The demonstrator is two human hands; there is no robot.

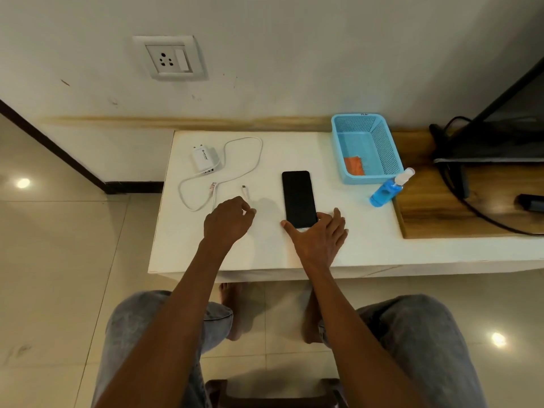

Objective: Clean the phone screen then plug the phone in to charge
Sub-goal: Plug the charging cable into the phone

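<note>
Left hand (228,220) fingers pinch the white cable (244,167) near the table's (265,254) front edge; right hand (319,235) fingers spread, touching the phone (298,198).

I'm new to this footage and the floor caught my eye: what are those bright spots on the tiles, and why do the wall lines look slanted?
In the head view, the bright spots on the floor tiles look like ceiling lights mirrored in glossy tile; the wide-angle lens bends the wall socket; the left hand throws a soft shadow on the white table; the phone screen shows no glare.
</note>
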